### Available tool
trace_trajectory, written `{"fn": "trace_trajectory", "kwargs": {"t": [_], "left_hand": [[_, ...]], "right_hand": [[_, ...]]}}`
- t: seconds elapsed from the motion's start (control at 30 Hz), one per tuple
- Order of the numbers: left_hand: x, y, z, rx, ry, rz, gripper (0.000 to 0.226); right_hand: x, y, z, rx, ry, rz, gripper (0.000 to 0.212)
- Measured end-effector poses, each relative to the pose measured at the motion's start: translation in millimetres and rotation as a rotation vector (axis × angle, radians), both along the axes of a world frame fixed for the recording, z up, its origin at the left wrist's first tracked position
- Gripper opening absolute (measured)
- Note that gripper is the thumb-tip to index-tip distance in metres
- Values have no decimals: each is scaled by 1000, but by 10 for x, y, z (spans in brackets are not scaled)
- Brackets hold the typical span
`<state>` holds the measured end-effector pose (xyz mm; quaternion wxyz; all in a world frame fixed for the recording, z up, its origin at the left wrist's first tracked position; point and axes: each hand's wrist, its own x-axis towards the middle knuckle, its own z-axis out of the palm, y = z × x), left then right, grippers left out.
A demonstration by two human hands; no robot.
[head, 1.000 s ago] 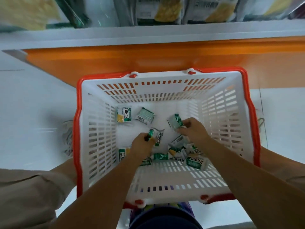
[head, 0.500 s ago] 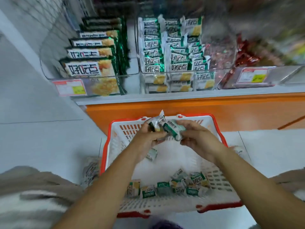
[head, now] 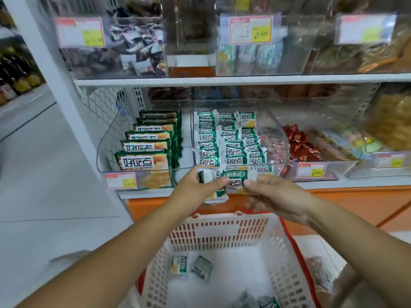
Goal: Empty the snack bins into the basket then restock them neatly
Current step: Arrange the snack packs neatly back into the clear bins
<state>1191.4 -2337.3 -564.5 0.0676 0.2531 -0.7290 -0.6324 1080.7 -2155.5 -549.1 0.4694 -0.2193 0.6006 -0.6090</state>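
Green packets [head: 234, 175] lie crosswise between gripping left hand [head: 198, 185], right hand [head: 278, 196].

The head-worn wide-angle camera faces forward and slightly down, close before the clear plastic snack bins [head: 275, 132] and above the red-rimmed white slotted plastic basket [head: 222, 231].

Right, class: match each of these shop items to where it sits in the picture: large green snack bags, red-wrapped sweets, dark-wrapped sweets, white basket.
1 large green snack bags
2 red-wrapped sweets
3 dark-wrapped sweets
4 white basket

A below the left hand and right hand
B upper shelf, far left
C lower shelf, far left
D lower shelf, right of the small green packets

Pairs: 1-C, 2-D, 3-B, 4-A
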Motion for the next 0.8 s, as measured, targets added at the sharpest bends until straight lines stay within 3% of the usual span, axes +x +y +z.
{"fn": "trace_trajectory", "kwargs": {"t": [0.1,0.2,0.5,0.6,0.8], "left_hand": [[-82,-69,166,1,63,4,46],[-195,-135,177,33,95,30,34],[-548,-259,208,132,159,59,42],[-682,-275,186,72,186,105,41],[-790,-332,202,46,248,156,39]], "right_hand": [[-199,-85,103,53,81,-62,29],[-343,-123,107,26,69,-86,24],[-699,-395,238,154,462,-236,64],[-776,-478,307,133,453,-209,35],[-919,-619,464,241,666,-80,31]]}}
